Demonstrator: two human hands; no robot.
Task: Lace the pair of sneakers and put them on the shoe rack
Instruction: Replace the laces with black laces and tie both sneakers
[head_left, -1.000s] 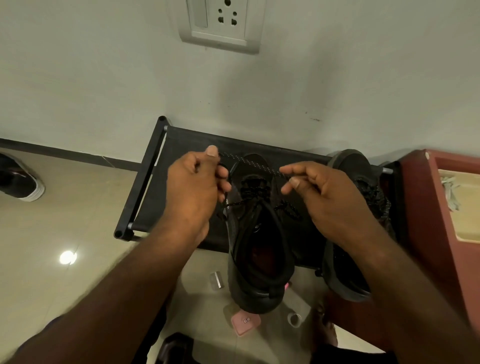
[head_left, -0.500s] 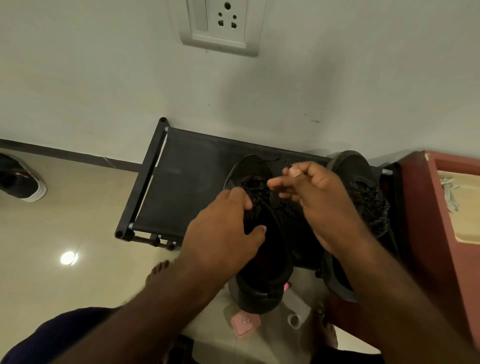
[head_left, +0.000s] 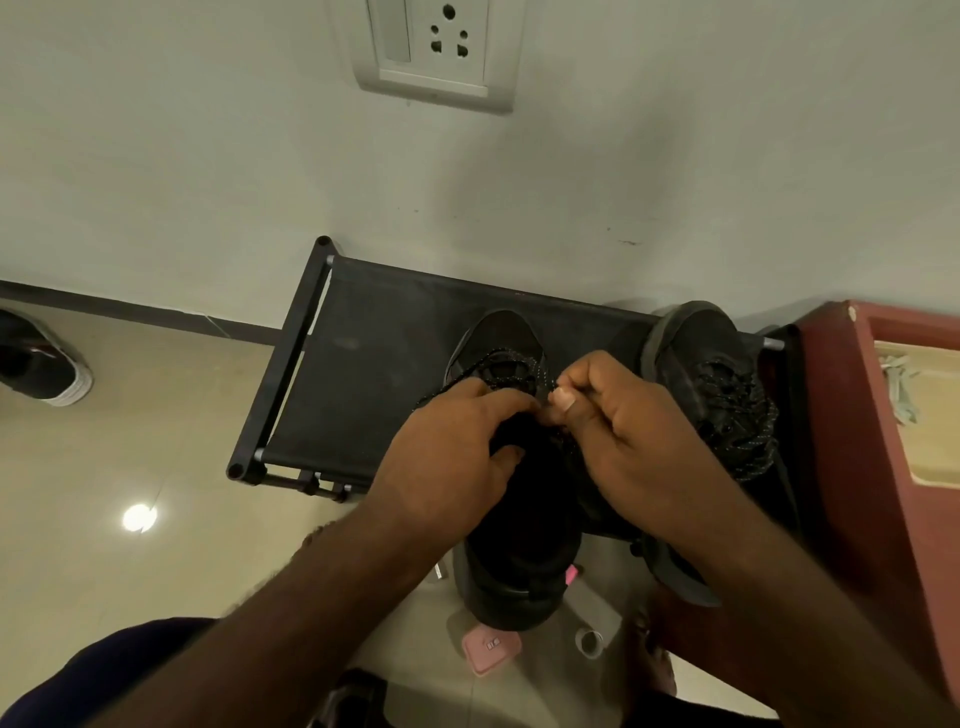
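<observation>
Sneaker (head_left: 519, 587) mid-lacing, heel overhanging the rack (head_left: 374, 364) beside its mate (head_left: 717, 395) — lace (head_left: 511, 361) pinched by right hand (head_left: 639, 441) thumb and forefinger, left hand (head_left: 447, 452) fingers curled at the eyelets, hold unclear — liable, by this reading, to slide off the edge under a hard tug.

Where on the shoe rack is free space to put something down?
On the shoe rack, the left half is bare, from its left bar to the middle sneaker. The right half is crowded: the left hand holds that sneaker, the right hand pinches its lace, and the second sneaker lies beside the red cabinet.
</observation>
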